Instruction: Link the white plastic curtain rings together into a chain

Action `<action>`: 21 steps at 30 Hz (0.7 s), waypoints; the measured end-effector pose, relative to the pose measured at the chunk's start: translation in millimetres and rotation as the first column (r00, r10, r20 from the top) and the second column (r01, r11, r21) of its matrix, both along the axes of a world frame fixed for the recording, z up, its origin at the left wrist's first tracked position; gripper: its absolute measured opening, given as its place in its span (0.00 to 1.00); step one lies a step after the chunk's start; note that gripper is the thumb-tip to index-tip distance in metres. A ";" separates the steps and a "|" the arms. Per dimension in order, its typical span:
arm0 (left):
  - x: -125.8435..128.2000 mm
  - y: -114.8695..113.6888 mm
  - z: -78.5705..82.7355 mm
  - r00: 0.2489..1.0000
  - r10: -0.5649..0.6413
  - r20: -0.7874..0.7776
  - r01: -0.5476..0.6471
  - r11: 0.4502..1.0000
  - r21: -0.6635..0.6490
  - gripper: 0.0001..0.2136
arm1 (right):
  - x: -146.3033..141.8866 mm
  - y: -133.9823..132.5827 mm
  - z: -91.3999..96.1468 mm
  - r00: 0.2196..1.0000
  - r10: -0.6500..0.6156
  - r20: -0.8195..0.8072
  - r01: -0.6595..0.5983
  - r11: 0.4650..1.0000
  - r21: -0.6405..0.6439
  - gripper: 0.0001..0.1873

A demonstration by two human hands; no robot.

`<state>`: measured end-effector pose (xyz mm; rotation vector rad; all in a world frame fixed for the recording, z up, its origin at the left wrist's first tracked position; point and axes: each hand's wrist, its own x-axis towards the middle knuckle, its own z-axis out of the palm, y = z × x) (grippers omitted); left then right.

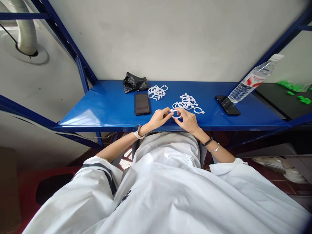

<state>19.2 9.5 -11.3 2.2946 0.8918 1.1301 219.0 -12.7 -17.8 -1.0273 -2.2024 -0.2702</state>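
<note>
Between my two hands, just over the front edge of the blue table (109, 104), is a white plastic ring (177, 117). My left hand (159, 118) pinches it at its upper left side, thumb and index finger together. Around its right side close the fingers of my right hand (187, 119). Right behind my hands lies a pile of white rings (187, 100), some with a small knob. One single white ring (199, 110) lies apart to the right. Farther left sits another heap of white rings (157, 92), at least one with a gap in it.
A dark phone (142, 104) lies left of my hands, with a crumpled black plastic bag (134, 83) behind it. On the right, a water bottle (253, 79) stands by a second phone (227, 105). Blue metal posts (70, 48) frame the table; green pieces (292, 87) lie beyond.
</note>
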 end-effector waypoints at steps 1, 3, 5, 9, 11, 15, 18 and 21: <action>-0.1 0.2 0.0 1.000 0.002 -0.008 -0.002 1.000 0.006 0.20 | 0.2 0.1 0.1 1.000 0.013 0.013 -0.013 1.000 -0.006 0.19; -0.3 0.5 0.0 1.000 0.008 -0.014 -0.008 1.000 0.020 0.20 | 0.2 -0.1 0.7 0.999 0.028 0.037 -0.026 0.999 -0.029 0.20; -0.4 0.7 0.0 1.000 0.019 -0.015 -0.019 0.999 0.031 0.20 | 0.1 -0.9 1.8 0.998 0.034 0.044 -0.031 0.998 -0.055 0.22; -0.4 0.8 -0.6 0.998 0.041 -0.044 -0.038 0.997 0.061 0.21 | -0.2 -2.2 3.8 0.999 0.038 0.013 -0.037 0.997 -0.075 0.21; -0.5 0.5 -1.0 0.996 0.054 -0.073 -0.047 0.995 0.089 0.20 | 0.1 -2.1 3.6 1.000 0.029 0.002 -0.029 0.997 -0.068 0.19; -0.6 -0.1 -2.1 0.985 0.087 -0.151 -0.067 0.988 0.137 0.19 | 1.1 -1.1 1.4 1.000 0.023 -0.011 -0.023 0.998 -0.053 0.18; -0.6 -0.4 -3.5 0.973 0.110 -0.205 -0.073 0.981 0.180 0.18 | 1.3 -0.9 0.6 0.999 0.034 -0.029 -0.036 0.999 -0.040 0.18; -0.6 -1.0 -4.8 0.959 0.124 -0.255 -0.060 0.967 0.246 0.18 | 0.6 -1.1 1.2 0.998 0.045 -0.042 -0.045 0.999 -0.008 0.17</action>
